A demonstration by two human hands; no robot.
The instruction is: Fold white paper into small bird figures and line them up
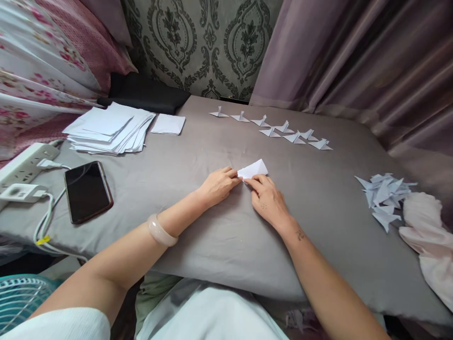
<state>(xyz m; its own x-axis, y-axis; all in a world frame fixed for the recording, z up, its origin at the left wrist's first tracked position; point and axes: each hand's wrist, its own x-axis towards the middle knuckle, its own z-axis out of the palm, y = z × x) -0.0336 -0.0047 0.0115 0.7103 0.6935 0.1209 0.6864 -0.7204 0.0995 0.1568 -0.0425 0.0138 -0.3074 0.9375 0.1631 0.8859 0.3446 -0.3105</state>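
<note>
A folded piece of white paper (pixel 254 169) lies on the grey cloth of the table, between my two hands. My left hand (pixel 220 185) pinches its left corner, fingers pressed together. My right hand (pixel 267 196) grips the near edge, with the index finger pointing in toward the left fingertips and the other fingers curled at the paper's right side. The fingertips nearly meet at the near-left corner. Exactly how the paper is layered under the fingers is hidden. A pale bangle (pixel 161 231) circles my left forearm.
Several folded paper birds (pixel 271 132) stand in rows at the back. More lie heaped (pixel 385 193) at right beside a pale cloth (pixel 424 226). At left are a paper stack (pixel 109 127), a smaller stack (pixel 168 124), a phone (pixel 88 192) and a power strip (pixel 26 165) with cables.
</note>
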